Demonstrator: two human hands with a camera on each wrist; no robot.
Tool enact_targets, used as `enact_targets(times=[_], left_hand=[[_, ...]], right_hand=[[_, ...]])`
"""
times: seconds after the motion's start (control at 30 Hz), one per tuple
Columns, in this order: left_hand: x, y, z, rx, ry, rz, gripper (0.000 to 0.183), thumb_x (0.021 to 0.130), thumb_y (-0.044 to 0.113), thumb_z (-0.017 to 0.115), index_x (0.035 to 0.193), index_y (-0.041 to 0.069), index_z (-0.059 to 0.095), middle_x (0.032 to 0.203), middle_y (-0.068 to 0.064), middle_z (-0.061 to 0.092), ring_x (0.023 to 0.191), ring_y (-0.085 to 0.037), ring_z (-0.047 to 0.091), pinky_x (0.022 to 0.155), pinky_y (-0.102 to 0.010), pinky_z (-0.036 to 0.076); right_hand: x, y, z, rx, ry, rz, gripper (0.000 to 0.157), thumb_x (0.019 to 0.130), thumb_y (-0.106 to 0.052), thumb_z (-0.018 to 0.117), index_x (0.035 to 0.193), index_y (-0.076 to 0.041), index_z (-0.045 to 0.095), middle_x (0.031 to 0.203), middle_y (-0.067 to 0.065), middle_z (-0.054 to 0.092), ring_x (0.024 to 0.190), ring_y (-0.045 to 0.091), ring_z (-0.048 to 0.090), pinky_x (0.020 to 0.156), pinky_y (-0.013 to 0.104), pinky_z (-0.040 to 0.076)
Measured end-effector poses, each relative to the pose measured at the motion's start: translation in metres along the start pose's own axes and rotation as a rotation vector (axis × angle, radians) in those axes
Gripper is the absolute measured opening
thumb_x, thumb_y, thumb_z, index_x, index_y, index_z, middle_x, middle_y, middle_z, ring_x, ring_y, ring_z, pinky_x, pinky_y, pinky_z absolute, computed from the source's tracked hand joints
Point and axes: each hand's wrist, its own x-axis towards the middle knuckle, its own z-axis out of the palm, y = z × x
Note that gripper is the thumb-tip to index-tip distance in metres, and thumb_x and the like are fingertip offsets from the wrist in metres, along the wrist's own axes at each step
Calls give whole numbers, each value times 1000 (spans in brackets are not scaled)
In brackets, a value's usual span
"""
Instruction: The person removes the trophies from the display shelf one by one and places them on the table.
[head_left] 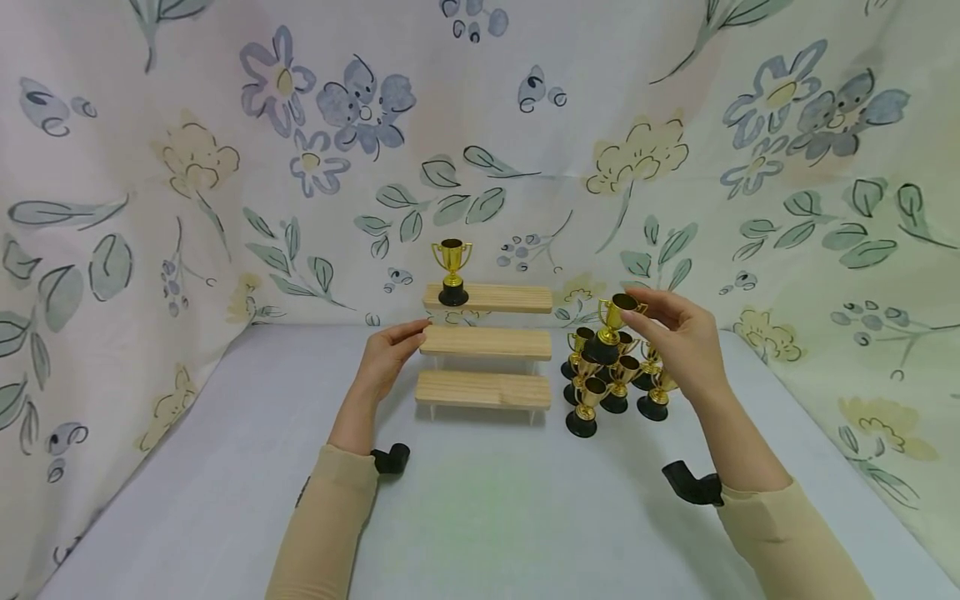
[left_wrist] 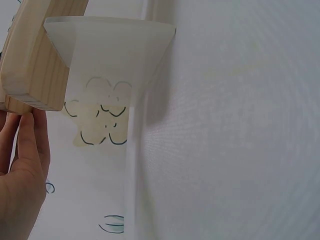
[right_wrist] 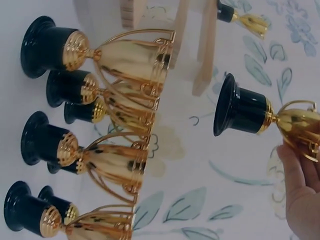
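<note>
My right hand (head_left: 686,342) pinches a small gold trophy cup (head_left: 613,317) with a black base by its bowl and handle. It is held upright over the grouped trophies, and the right wrist view shows its black base (right_wrist: 242,105) apart from them. With its fingers nearly straight, my left hand (head_left: 386,358) touches the left end of the middle wooden shelf (head_left: 487,342). In the left wrist view, fingertips (left_wrist: 29,122) meet the plank's end. Another trophy (head_left: 452,271) stands at the left on the top shelf (head_left: 510,297).
Several trophies (head_left: 587,407) stand close together on the white table (head_left: 480,517), right of the shelves. The lowest shelf (head_left: 483,389) rests on whitish translucent supports (left_wrist: 110,50). A flowered cloth (head_left: 480,125) hangs behind and along the sides.
</note>
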Motion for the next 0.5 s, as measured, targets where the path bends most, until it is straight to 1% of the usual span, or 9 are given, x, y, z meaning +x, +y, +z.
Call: enact_targets(times=[0.1,0.23,0.4,0.5], left_hand=[[0,-1,-1,-1,1,4,41,99,9,58,139,1,54,147,-15,53,108,3,61,106,-16,49],[0,-1,-1,-3,-2,7,41,99,9,58,139,1,55,147,-15,53,108,3,61,110,-19,47],[0,1,-1,-13,-3,-2,40,99,8,58,139,1,55,147,-14,53,107,2,61,107,-16,48],[0,1,-1,-15,-2,-8,41,99,8,58,139,1,55,147,-15,52,107,3,61,107,-16,48]], right_hand=[[-3,6,-4,-14,-6,0,44,93,-37,68,131,-15,64,117,-25,58,102,-6,55,83,7,46],[-5,15,-12,-17,-14,23,45,93,-36,69,132,-16,64,115,-28,56,103,-8,54,80,6,46],[-8,24,-20,-18,-14,46,45,92,-34,71,132,-16,64,114,-28,56,103,-8,55,79,4,48],[-10,27,-24,-24,-11,54,44,92,-33,71,131,-14,64,112,-28,58,100,-7,56,78,4,48]])
